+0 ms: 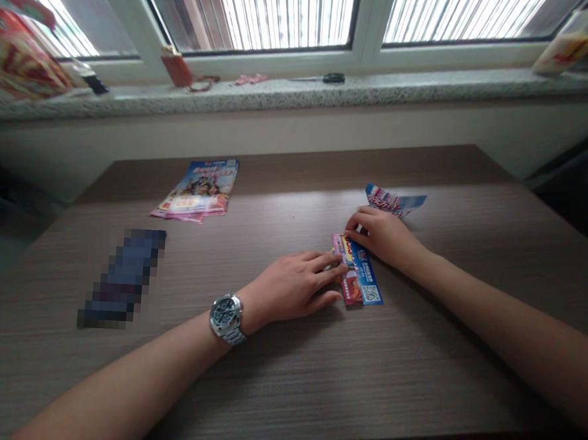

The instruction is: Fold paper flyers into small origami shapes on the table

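A narrow, folded printed leaflet [365, 277] in blue and red, with a QR code at its near end, lies on the table. My left hand [297, 283], wearing a metal wristwatch, lies with fingers stretched out, the tips pressing on the leaflet's left side. At its far end my right hand [385, 235] is curled, thumb and fingertips pinching the edge. Just beyond the right hand stands another blue leaflet [397, 201], creased and partly raised; the hand hides some of it.
A stack of colourful leaflets [201, 188] lies at the table's [263, 391] far left. Nearer, a dark blurred-out object [124, 276] rests on the tabletop. Along the granite windowsill [406, 91] are a screwdriver-like tool [332, 78], a red lighter-like item [176, 67] and bags.
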A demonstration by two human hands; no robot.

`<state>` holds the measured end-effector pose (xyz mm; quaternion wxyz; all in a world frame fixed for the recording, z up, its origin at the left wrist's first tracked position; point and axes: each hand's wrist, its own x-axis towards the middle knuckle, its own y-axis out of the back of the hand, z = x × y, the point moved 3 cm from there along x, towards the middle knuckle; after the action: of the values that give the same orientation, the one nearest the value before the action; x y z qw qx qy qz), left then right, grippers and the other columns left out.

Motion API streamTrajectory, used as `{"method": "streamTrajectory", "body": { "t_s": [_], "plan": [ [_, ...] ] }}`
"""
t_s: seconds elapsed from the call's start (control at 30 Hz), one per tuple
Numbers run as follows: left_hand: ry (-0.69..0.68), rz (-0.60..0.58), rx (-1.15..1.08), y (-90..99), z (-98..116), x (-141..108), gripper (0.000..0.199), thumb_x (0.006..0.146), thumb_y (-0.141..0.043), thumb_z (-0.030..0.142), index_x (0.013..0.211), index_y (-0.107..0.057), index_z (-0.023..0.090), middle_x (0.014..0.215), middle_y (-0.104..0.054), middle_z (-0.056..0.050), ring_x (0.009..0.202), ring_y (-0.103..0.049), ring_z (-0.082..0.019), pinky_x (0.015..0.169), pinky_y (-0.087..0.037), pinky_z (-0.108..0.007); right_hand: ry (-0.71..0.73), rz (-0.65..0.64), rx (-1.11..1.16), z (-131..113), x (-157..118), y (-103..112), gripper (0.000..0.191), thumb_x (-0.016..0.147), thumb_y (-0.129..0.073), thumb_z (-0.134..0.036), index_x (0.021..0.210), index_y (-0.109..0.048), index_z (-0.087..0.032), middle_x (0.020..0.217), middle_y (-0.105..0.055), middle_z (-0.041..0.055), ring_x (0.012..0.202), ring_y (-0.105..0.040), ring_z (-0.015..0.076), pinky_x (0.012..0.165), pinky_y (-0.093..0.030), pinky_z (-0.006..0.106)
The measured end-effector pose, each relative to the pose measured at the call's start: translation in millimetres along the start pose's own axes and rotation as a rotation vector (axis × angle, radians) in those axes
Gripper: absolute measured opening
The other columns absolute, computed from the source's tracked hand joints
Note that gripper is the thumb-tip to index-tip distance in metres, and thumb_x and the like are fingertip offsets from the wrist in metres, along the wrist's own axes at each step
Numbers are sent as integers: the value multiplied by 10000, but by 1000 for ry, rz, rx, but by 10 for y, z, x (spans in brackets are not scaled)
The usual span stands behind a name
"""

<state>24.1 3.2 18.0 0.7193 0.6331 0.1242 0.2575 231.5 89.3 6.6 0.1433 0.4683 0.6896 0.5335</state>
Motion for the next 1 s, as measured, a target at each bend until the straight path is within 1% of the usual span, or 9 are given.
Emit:
{"method": "streamTrajectory", "body": {
  "t_s": [0.2, 0.33, 0.4, 0.53, 0.73, 1.0],
  "plan": [
    [8, -9, 9, 2, 5, -7, 502, 1072, -379, 485, 1470, -509, 208, 1501, -536, -94, 1294, -568, -258, 1099, -491, -416, -31, 6, 26, 17, 22, -5, 94, 918, -652, -205, 834, -684, -183, 904, -656, 53, 692, -626, 157, 715, -518, 311],
    [6, -10, 13, 5, 4, -9, 505, 1072, -378, 482, 1472, -508, 201, 1496, -540, -102, 1286, -573, -258, 1088, -499, -418, -35, -1, 124, -4, -34, 40, 94, 926, -653, -239, 852, -682, -187, 912, -648, 45, 672, -624, 144, 694, -521, 305],
    [5, -13, 13, 1, 2, -9, 507, 1073, -377, 482, 1472, -508, 199, 1503, -532, -109, 1284, -575, -259, 1087, -498, -421, -20, -9, 131, -41, -83, 73, 99, 930, -649, -246, 854, -683, -192, 894, -647, 42, 684, -622, 149, 694, -516, 309],
    [5, -18, 20, -13, -3, -11, 500, 1072, -387, 471, 1478, -503, 203, 1512, -525, -107, 1286, -574, -261, 1094, -493, -425, 2, -53, 121, -124, -189, 107, 80, 923, -668, -243, 865, -682, -190, 856, -636, 36, 740, -625, 165, 721, -499, 307],
    [-2, -16, 35, -8, 2, -14, 503, 1074, -375, 466, 1481, -501, 196, 1510, -527, -108, 1292, -571, -264, 1098, -492, -417, -43, -130, 139, -164, -301, 74, 92, 886, -711, -230, 812, -681, -185, 770, -621, 17, 675, -587, 153, 628, -443, 273],
    [3, -33, 43, -10, 7, 2, 512, 1076, -361, 472, 1493, -490, 204, 1511, -525, -102, 1301, -563, -263, 1110, -483, -411, -43, -166, 168, -203, -406, 59, 90, 899, -692, -230, 817, -683, -195, 766, -628, 17, 669, -585, 153, 619, -429, 261]
  ]
}}
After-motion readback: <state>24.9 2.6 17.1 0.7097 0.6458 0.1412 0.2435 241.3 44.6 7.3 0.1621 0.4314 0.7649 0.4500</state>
